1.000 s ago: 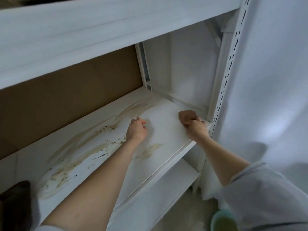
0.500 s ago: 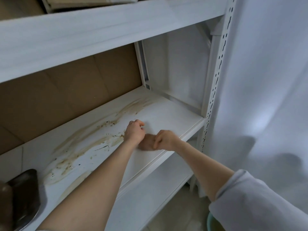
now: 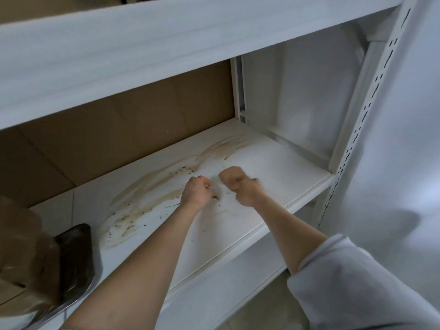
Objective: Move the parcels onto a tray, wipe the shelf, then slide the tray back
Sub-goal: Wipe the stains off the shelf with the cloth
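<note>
Swept back leftward across the white laminate shelf board (image 3: pixel 273 167), right hand (image 3: pixel 247 191) now, from the far right corner a moment ago to just beside the left hand (image 3: pixel 196 192), near the middle of the board. Clenched around a brownish wiping cloth or sponge (image 3: pixel 231 177), fingers of the right hand, wad pressed flat to the surface, presumably to scrub rather than skim. Left hand curled into a loose fist, knuckles down on the board beside the smear; whether holding anything, cannot tell (blurred by motion). Probably planted there as a brace while leaning in.

Wiping step in hand, judged about midway: right part of the board looks clean, while long tan streaks of dried grime (image 3: pixel 147 198) with dark specks run from the back right down to the front left, untouched. Waiting at the far left edge of the same shelf, dark metal tray (image 3: pixel 73 256) carrying a brown paper-wrapped parcel (image 3: pixel 21 246), out of the way of the wipe. Brown cardboard sheet (image 3: pixel 119 129) closing the back. Upper white shelf (image 3: pixel 166 44) hanging low over the work, likely cramping the reach toward the rear streaks
</note>
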`<state>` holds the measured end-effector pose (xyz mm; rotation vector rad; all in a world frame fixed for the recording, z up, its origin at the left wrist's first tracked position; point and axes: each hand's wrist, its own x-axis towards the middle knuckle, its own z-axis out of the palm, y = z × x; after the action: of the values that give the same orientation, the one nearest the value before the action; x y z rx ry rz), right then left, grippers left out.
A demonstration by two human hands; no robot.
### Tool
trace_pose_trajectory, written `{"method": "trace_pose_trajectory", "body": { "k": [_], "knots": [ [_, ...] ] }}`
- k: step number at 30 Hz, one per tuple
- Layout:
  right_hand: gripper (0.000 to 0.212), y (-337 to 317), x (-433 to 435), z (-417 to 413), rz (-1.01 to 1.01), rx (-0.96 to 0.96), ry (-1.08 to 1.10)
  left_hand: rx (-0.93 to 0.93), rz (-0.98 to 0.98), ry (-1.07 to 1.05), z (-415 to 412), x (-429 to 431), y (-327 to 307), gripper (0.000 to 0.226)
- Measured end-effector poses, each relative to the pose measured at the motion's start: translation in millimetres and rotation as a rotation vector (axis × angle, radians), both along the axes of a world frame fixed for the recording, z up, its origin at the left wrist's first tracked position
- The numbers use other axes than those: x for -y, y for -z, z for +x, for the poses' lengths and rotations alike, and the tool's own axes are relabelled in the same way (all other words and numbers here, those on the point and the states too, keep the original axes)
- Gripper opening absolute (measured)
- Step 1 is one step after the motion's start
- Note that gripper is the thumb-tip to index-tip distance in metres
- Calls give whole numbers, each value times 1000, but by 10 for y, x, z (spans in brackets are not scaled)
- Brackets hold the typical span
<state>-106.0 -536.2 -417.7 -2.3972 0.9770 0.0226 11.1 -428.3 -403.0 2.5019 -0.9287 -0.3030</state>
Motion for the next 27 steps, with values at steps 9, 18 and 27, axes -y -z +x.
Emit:
{"method": "trace_pose_trajectory", "body": {
  "k": [9,18,27],
  "knots": [
    [36,-29,266,-80,-145,-31,29,13,13,7,92,-3,-88,38],
    [51,36,-153,272,-58,-54,-38,16,35,-62,195,-513,-101,36],
    [44,-394,-931,265,-183,125,-37,117,152,-124,-48,-1212,-239,34]
  ]
}}
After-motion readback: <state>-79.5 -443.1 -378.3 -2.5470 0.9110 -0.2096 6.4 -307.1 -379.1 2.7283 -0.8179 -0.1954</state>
